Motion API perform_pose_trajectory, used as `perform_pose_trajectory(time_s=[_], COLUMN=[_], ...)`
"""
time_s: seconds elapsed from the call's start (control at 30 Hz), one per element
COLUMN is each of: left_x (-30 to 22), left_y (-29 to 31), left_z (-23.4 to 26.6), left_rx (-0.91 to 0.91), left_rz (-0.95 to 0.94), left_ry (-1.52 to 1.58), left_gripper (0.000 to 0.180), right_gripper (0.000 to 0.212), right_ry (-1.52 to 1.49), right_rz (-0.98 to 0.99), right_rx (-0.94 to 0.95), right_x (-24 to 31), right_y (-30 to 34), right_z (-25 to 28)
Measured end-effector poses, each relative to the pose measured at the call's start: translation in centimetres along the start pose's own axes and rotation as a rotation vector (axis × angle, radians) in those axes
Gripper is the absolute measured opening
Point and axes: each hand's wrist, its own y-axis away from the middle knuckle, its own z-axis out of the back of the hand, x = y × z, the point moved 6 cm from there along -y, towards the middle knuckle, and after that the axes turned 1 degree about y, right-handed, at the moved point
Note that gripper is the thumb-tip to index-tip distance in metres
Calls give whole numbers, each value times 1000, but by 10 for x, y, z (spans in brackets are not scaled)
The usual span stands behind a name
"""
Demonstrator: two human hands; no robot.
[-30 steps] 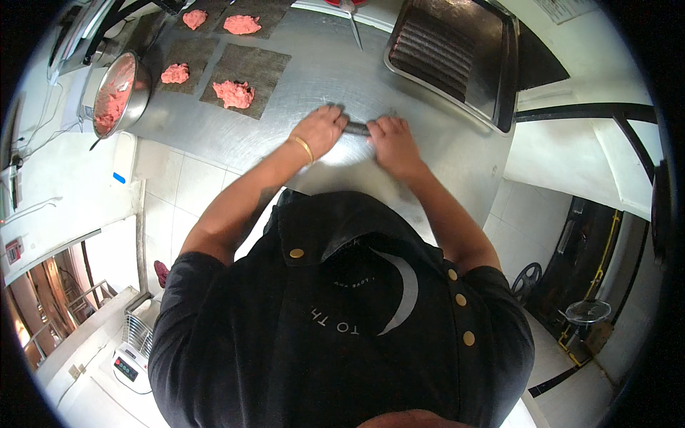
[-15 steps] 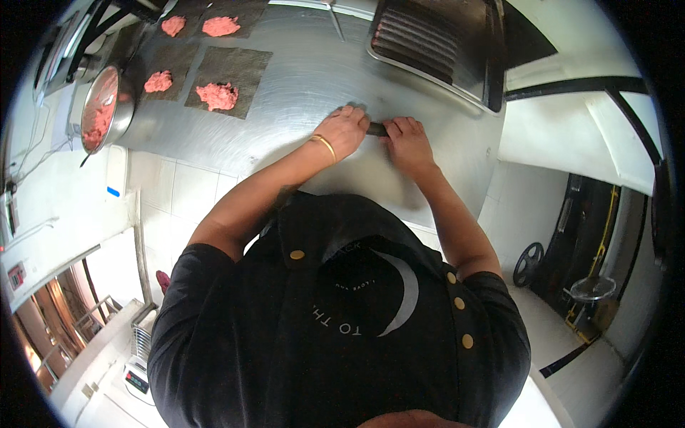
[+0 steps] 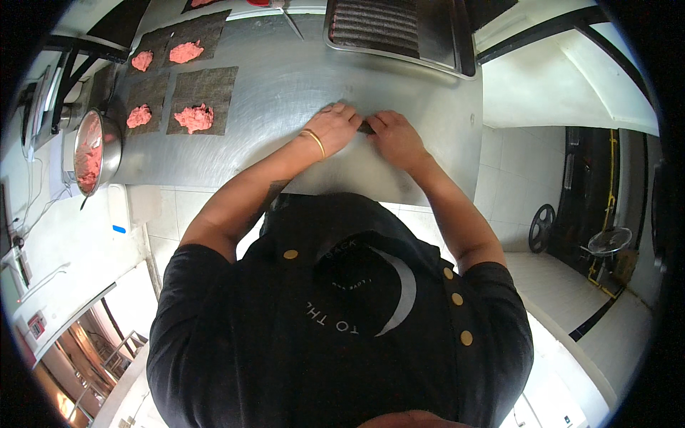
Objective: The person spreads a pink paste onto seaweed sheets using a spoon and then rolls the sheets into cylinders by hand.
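My left hand [image 3: 333, 130], with a gold bangle at the wrist, and my right hand [image 3: 394, 137] are side by side low over the steel table [image 3: 278, 93]. Between them lies a dark seaweed roll [image 3: 366, 128]. Both hands have their fingers curled down over it, covering most of it, so only a short stretch shows in the gap. To the left, several flat dark seaweed sheets [image 3: 221, 89] are laid out, each bearing a lump of pink minced filling [image 3: 194, 118].
A metal bowl [image 3: 108, 150] of pink filling stands at the table's left edge. At the far right, a metal tray [image 3: 442, 65] holds a row of dark rolls [image 3: 374, 27]. A thin metal utensil [image 3: 292, 24] lies at the far side, left of the tray.
My hands have come slightly closer together along the seaweed roll, and less of it shows between them. The whole view has shifted, with the table's contents appearing lower and further left.
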Motion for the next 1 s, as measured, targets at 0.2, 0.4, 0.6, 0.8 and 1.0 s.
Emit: perform_pose_trajectory(time_s=[0.2, 0.4, 0.6, 0.8, 1.0], left_x=[3, 14, 5, -5, -3], left_y=[13, 38, 31, 12, 11], left_z=[3, 10, 17, 3, 2], left_rx=[-26, -115, -78, -41, -28], left_rz=[31, 63, 138, 90, 87], left_ry=[62, 69, -5, 42, -5], left_gripper=[32, 40, 43, 33, 22], right_gripper=[31, 34, 30, 30, 31], right_ry=[-41, 9, 101, 38, 93], right_rz=[-83, -43, -50, 4, -15], right_rx=[47, -35, -96, -20, -17], right_x=[-23, -21, -4, 12, 15], right_y=[20, 21, 16, 0, -5], right_z=[10, 10, 13, -8, -11])
